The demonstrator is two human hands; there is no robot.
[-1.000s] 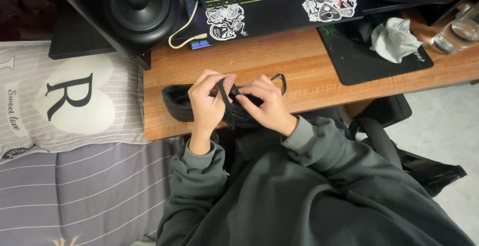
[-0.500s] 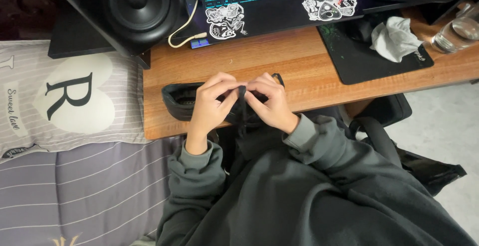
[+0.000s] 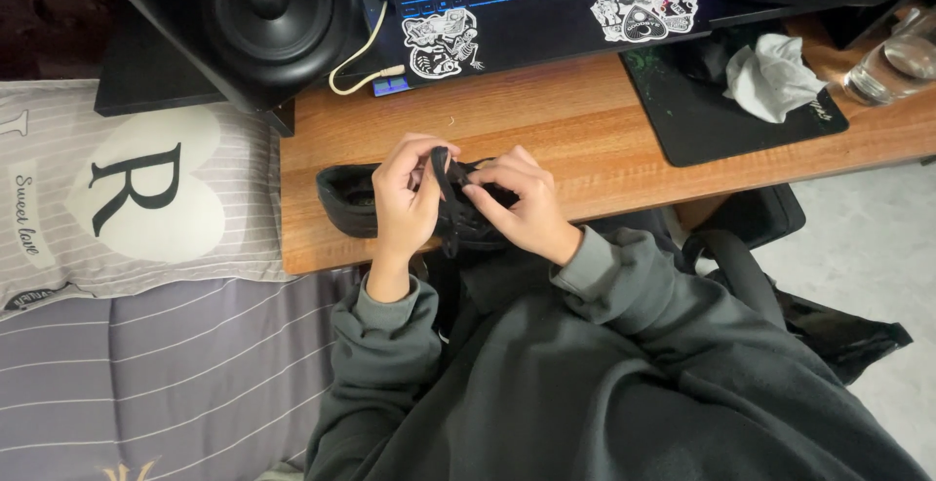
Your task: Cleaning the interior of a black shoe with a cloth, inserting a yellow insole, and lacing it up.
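Note:
A black shoe (image 3: 349, 198) lies on its side at the front edge of the wooden desk (image 3: 546, 120), toe to the left. My left hand (image 3: 405, 198) and my right hand (image 3: 517, 206) meet over its middle. Both pinch a black lace (image 3: 445, 181), which loops up between the fingers. The hands hide most of the shoe's opening. Grey sleeves cover both my forearms.
A laptop (image 3: 546, 3) with a blue-lit keyboard and stickers sits at the back, and a black speaker (image 3: 263, 13) stands at its left. On the right lie a black mat (image 3: 721, 111) with a crumpled white tissue (image 3: 770, 74) and a glass (image 3: 892, 67). A striped pillow (image 3: 127, 189) lies left.
Both hands have shifted slightly over the shoe. The lace loop now stands higher between the fingers. The laptop keyboard light has gone from green to blue.

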